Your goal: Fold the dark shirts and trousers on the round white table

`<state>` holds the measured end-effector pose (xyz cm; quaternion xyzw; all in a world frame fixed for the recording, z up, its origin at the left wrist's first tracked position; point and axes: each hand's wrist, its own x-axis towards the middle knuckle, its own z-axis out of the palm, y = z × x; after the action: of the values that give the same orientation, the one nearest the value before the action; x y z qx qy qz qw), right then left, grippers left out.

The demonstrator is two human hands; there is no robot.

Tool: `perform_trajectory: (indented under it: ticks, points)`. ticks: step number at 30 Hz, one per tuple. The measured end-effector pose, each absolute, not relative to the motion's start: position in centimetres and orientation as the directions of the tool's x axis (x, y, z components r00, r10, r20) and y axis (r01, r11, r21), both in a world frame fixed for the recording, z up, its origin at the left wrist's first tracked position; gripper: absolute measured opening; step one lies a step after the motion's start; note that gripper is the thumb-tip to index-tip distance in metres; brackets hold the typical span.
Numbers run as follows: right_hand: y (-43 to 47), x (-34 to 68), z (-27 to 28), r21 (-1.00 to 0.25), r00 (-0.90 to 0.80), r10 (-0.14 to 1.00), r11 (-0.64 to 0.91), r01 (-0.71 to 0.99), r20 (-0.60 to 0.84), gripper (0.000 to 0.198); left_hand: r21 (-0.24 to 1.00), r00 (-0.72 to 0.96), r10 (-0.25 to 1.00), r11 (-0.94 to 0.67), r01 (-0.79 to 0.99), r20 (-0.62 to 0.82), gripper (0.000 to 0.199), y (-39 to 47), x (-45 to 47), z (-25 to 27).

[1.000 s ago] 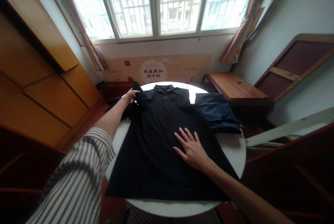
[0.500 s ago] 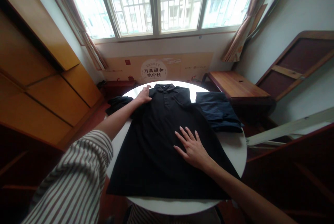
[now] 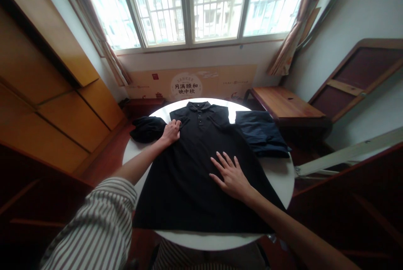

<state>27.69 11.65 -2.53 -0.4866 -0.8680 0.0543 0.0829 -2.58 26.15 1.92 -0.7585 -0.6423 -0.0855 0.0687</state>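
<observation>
A black polo shirt [image 3: 185,190] lies spread face up, its buttoned collar pointing away from me and its hem close to the near edge of a round white table [image 3: 204,242]. My left hand [image 3: 172,130] is at the shirt's left side just below the shoulder. Its fingers are curled shut on the fabric near the left sleeve, and the fingertips are partly hidden. Flat on the shirt's right half rests my right hand [image 3: 232,179], open with fingers spread. The right sleeve lies folded inward over the front.
Left of the shirt sits a crumpled black cloth [image 3: 146,129]. Folded navy garments [image 3: 260,133] are stacked on the right of the table. Beyond stand a wooden side table [image 3: 283,102] and a window [image 3: 214,5]; orange cabinets [image 3: 63,123] line the left.
My left hand has come nearer from beside the collar and its fingers have closed on the left sleeve area, which now lies folded inward. My right hand stays flat in place.
</observation>
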Motion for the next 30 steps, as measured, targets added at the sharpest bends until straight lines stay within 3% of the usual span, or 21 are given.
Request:
perform_trajectory:
  ticks: [5, 9, 12, 15, 18, 22, 26, 28, 30]
  points:
    - [9.4, 31.1, -1.1, -0.246, -0.512, 0.841, 0.541, 0.804, 0.177, 0.059, 0.192, 0.15, 0.929, -0.225, 0.955, 0.339, 0.03, 17.7, -4.6, 1.4]
    - [7.3, 36.6, 0.0, -0.209, -0.209, 0.925, 0.283, 0.936, 0.316, 0.053, 0.331, -0.076, 0.973, -0.001, 0.944, 0.218, 0.034, 12.1, -8.6, 0.7]
    - [6.7, 39.4, 0.1, -0.162, -0.036, 0.976, 0.071, 0.984, 0.214, 0.054, 0.439, -0.142, 0.99, 0.117, 0.891, 0.025, 0.043, 10.9, -10.4, 0.4]
    - [7.3, 40.0, -0.2, -0.161, 0.045, 0.997, -0.035, 0.986, 0.057, 0.047, 0.48, -0.11, 0.994, 0.1, 0.871, -0.008, 0.043, 11.3, -10.2, 0.2]
    - [8.4, 40.0, 0.1, -0.227, 0.007, 0.998, -0.02, 0.974, -0.058, 0.035, 0.477, -0.07, 0.997, 0.049, 0.877, 0.027, 0.039, 12.0, -9.8, 0.2]
    - [9.0, 41.1, 0.9, -0.43, -0.135, 0.991, 0.113, 0.896, -0.021, 0.037, 0.638, -0.119, 0.992, 0.059, 0.768, 0.052, 0.038, 11.6, -11.0, 0.0]
    - [8.2, 43.0, 1.2, -0.54, -0.222, 0.974, 0.164, 0.825, -0.043, 0.049, 0.797, -0.197, 0.968, 0.242, 0.553, -0.157, 0.042, 9.4, -13.1, -0.5]
    - [7.9, 43.4, 1.3, -0.565, -0.288, 0.952, 0.183, 0.804, -0.102, 0.054, 0.794, -0.169, 0.952, 0.306, 0.526, -0.255, 0.047, 8.3, -13.6, -0.6]
    - [7.8, 43.2, 1.6, -0.553, -0.308, 0.943, 0.19, 0.811, -0.128, 0.056, 0.743, -0.147, 0.955, 0.292, 0.602, -0.256, 0.049, 7.7, -13.8, -0.3]
